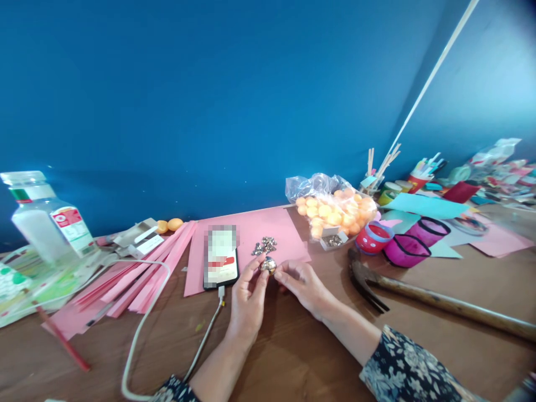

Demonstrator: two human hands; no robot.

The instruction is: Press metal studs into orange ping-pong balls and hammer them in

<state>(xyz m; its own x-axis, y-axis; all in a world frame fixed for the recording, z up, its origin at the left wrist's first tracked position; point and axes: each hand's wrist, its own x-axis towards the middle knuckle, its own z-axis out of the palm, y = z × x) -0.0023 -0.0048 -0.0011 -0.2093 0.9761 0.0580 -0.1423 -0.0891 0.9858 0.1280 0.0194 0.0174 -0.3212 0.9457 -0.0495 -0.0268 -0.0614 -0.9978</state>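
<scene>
A small round ball (268, 266) covered in shiny silvery metal pieces is pinched between the thumb and fingers of my left hand (248, 296). My right hand (305, 283) is closed in a pinch right beside the ball's right side. Whatever its fingertips hold is too small or hidden to make out. Just behind the ball, a loose heap of shiny metal pieces, like thumbtacks (264, 244), lies on a pink paper sheet (251, 220). A phone (221, 259) rests on the left part of that sheet, with a white cable plugged in.
Behind on the right are a clear bag of orange balls (330, 212) and a small open box of metal pieces (334, 240). A hammer (439, 301), a red cup (372, 238) and magenta pouches (406, 251) lie right. Pink strips (154, 273) and a bottle (42, 223) occupy the left.
</scene>
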